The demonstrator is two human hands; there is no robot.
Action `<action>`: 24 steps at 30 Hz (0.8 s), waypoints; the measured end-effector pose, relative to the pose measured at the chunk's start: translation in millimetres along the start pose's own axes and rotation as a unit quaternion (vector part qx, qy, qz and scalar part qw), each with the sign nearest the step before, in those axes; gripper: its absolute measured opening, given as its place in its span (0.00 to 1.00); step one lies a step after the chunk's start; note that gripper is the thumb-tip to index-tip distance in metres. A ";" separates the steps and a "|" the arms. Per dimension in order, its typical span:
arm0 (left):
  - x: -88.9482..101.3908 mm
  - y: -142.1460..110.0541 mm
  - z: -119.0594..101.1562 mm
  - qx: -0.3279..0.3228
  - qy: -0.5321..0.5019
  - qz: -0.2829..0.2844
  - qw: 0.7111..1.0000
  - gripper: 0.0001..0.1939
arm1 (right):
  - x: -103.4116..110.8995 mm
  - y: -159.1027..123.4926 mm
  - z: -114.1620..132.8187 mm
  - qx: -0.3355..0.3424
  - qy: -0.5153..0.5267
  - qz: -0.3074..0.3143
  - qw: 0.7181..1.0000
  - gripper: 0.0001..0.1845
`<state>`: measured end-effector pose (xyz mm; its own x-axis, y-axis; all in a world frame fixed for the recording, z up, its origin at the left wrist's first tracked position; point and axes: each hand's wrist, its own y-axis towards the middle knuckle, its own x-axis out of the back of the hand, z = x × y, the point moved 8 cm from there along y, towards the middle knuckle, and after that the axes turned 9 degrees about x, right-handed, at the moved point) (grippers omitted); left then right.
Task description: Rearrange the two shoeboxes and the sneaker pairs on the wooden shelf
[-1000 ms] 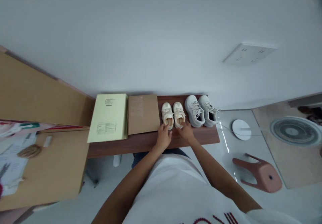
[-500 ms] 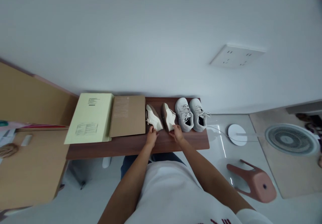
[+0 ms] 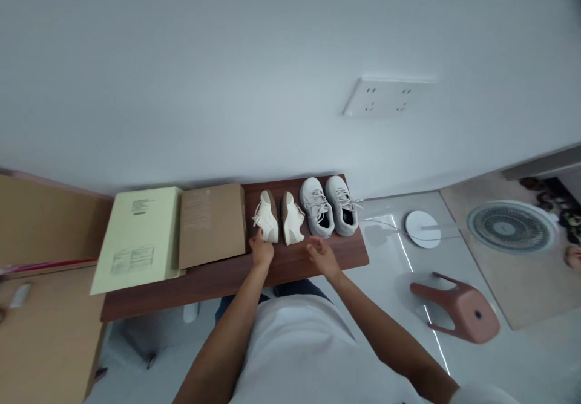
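Note:
A pair of small cream sneakers with brown soles lies on a dark wooden bench, both tipped on their sides, soles facing each other. My left hand [image 3: 262, 251] is at the heel of the left cream sneaker [image 3: 265, 221], fingers apart and seeming to touch its outer side. Close to the heel of the right cream sneaker [image 3: 293, 219], my right hand [image 3: 324, 256] hovers with loosely curled, separated fingers and nothing in them. To the right, a grey-white sneaker [image 3: 316, 207] and its mate [image 3: 342, 205] stand upright, toes toward the wall.
On the bench [image 3: 218, 278] left of the shoes are a brown cardboard box [image 3: 212, 225] and a pale yellow box [image 3: 140, 234]. A wall socket plate [image 3: 388, 97] is above. Right on the floor: a pink stool [image 3: 474, 316], a white round base [image 3: 423, 228] and a fan [image 3: 511, 227].
The two cream sneakers have turned straighter and now lie closer to parallel. My right hand has let go of the right one and drawn back; my left hand has shifted to the left sneaker's outer side.

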<state>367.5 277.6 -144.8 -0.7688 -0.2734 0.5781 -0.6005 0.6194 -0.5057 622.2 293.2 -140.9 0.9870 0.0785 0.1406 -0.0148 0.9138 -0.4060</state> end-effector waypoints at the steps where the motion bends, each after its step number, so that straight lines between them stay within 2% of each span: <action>1: 2.3 -11.8 -5.9 -0.015 0.026 -0.026 0.999 0.31 | 25.2 0.2 16.8 0.079 -0.060 -0.011 0.995 0.17; 3: -5.8 -41.5 -29.7 -0.097 0.067 -0.049 0.992 0.33 | 79.3 3.3 44.2 0.183 -0.175 -0.094 0.963 0.17; 4: -19.8 -58.1 -46.5 -0.159 0.073 -0.023 0.984 0.32 | 101.6 8.0 52.4 0.200 -0.228 -0.136 0.943 0.19; 5: -41.2 -74.6 -63.2 -0.217 0.075 0.037 0.973 0.30 | 117.5 15.7 56.3 0.197 -0.270 -0.162 0.928 0.21; 6: -65.5 -89.7 -77.8 -0.255 0.074 0.107 0.958 0.29 | 126.2 26.1 56.9 0.186 -0.298 -0.165 0.922 0.24; 7: -88.5 -100.5 -89.6 -0.268 0.079 0.159 0.947 0.28 | 129.0 37.7 54.8 0.170 -0.315 -0.152 0.921 0.25; 8: -109.3 -105.8 -98.5 -0.258 0.097 0.188 0.943 0.29 | 128.2 48.9 51.4 0.155 -0.322 -0.134 0.924 0.25; 10: -139.2 -101.3 -107.6 -0.182 0.149 0.189 0.953 0.27 | 125.6 65.2 45.1 0.136 -0.320 -0.115 0.930 0.21; 12: -152.8 -89.8 -113.0 -0.115 0.174 0.163 0.964 0.21 | 132.2 71.6 41.1 0.128 -0.306 -0.129 0.934 0.18; 13: -155.1 -84.3 -115.8 -0.102 0.163 0.155 0.969 0.18 | 140.5 71.6 39.0 0.125 -0.291 -0.144 0.938 0.19; 15: -155.9 -75.3 -119.1 -0.103 0.094 0.171 0.975 0.13 | 163.4 69.0 32.2 0.112 -0.219 -0.173 0.954 0.22; 17: -154.5 -68.3 -112.4 -0.081 -0.031 0.221 0.972 0.12 | 184.8 67.8 21.3 0.089 -0.098 -0.184 0.974 0.25; 19: -156.7 -63.6 -93.9 0.007 -0.171 0.280 0.944 0.14 | 193.1 71.5 10.5 0.061 0.023 -0.167 0.984 0.26; 21: -164.4 -64.1 -69.5 0.135 -0.266 0.317 0.900 0.16 | 187.8 79.1 2.4 0.031 0.105 -0.138 0.984 0.24; 23: -173.5 -68.8 -50.0 0.237 -0.292 0.325 0.868 0.19 | 174.2 87.9 -3.1 0.003 0.134 -0.107 0.985 0.21; 24: -177.2 -70.8 -44.4 0.268 -0.289 0.321 0.861 0.21 | 167.0 92.2 -4.1 -0.003 0.128 -0.094 0.987 0.20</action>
<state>556.0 314.9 -183.0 -0.8680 -0.4180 -0.2680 0.0934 0.3925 -0.9150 786.3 388.9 -158.6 0.9805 -0.1958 -0.0191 0.1721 0.9006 -0.3991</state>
